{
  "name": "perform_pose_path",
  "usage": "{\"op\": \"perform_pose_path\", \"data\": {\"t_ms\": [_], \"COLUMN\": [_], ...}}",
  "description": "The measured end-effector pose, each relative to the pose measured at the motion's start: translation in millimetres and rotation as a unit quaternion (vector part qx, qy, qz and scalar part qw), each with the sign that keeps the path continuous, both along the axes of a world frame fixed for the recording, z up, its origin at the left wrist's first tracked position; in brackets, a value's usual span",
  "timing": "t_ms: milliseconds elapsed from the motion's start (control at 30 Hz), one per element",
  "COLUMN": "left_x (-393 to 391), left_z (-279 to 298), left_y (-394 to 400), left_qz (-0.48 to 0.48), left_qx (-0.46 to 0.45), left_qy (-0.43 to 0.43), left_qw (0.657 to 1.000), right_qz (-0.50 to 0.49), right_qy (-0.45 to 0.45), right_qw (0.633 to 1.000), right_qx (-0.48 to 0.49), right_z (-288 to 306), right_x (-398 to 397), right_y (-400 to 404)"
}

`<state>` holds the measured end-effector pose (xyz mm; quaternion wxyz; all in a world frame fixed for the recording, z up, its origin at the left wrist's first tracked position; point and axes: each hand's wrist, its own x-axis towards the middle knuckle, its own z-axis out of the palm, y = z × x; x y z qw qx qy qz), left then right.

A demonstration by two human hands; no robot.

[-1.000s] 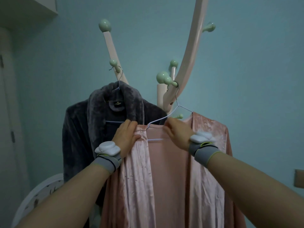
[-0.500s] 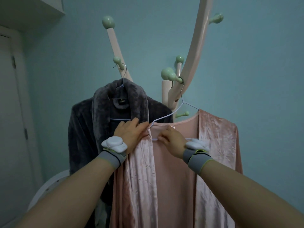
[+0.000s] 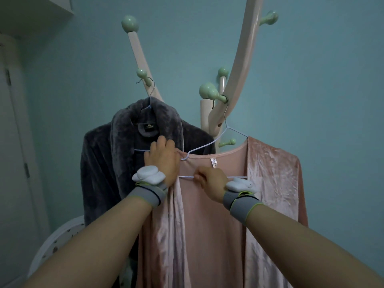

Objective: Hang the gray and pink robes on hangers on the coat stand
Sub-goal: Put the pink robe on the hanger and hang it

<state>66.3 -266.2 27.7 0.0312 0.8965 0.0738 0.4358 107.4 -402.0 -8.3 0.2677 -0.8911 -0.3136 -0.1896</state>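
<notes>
A pale pink coat stand [image 3: 239,65] with green knobs rises in front of a teal wall. The gray plush robe [image 3: 99,163] hangs on a wire hanger from a left peg. The pink velvet robe [image 3: 270,179] hangs on a white wire hanger [image 3: 207,145] hooked over a green peg [image 3: 209,91]. Its right shoulder sits on the hanger; its left shoulder is bunched at the hanger's left tip. My left hand [image 3: 164,161] grips that left collar edge. My right hand [image 3: 209,181] pinches the hanger's bottom bar.
A white door [image 3: 14,163] stands at the left. A round white object with speckles [image 3: 56,242] sits low at the left, below the gray robe. A white shelf corner [image 3: 35,9] juts in at the top left.
My right hand slid down from the pink robe's collar to the hanger's bottom bar. My left hand stays at the left collar edge. The camera shifted slightly left.
</notes>
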Motion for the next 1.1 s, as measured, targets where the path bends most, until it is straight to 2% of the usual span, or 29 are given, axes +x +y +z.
{"op": "perform_pose_path", "data": {"t_ms": [100,200,267,367,433,633,700,800,867,933,1000,1033,1100], "left_x": [0,7,11,13,12,15,21,32,34,35,37,37,38], "left_z": [23,48,59,46,31,6,-3,-7,-8,-8,-9,-8,-8], "left_y": [-3,-15,-31,-55,-55,-30,-30,-33,-32,-29,-27,-28,-29], "left_qz": [-0.052,-0.08,-0.085,-0.107,-0.153,-0.243,-0.206,-0.098,-0.099,-0.105,-0.098,-0.094,-0.087], "left_qx": [-0.089,-0.122,-0.111,-0.055,-0.046,-0.099,-0.128,-0.062,-0.049,-0.048,-0.039,-0.04,-0.055], "left_qy": [-0.023,-0.056,-0.051,0.053,0.09,0.014,0.006,0.033,0.018,-0.006,-0.025,-0.029,-0.04], "left_qw": [0.994,0.988,0.989,0.991,0.983,0.965,0.97,0.993,0.994,0.993,0.994,0.994,0.994], "right_qz": [-0.002,-0.008,-0.01,-0.042,-0.038,0.057,0.065,0.077,0.083,-0.004,-0.183,-0.255,-0.322], "right_qy": [0.005,0.019,0.022,0.027,0.02,-0.023,-0.036,-0.06,-0.087,-0.126,-0.15,-0.142,-0.085], "right_qw": [1.0,1.0,1.0,0.998,0.998,0.998,0.997,0.995,0.993,0.987,0.955,0.934,0.919], "right_qx": [-0.004,-0.011,-0.017,-0.042,-0.041,0.008,-0.001,-0.03,0.01,0.103,0.181,0.205,0.213], "right_z": [1,0,-1,2,1,-3,-3,-1,5,15,22,23,19], "right_x": [1,1,-1,0,1,1,2,1,1,7,19,25,37], "right_y": [5,9,11,4,-7,-26,-25,-26,-34,-52,-79,-95,-127]}}
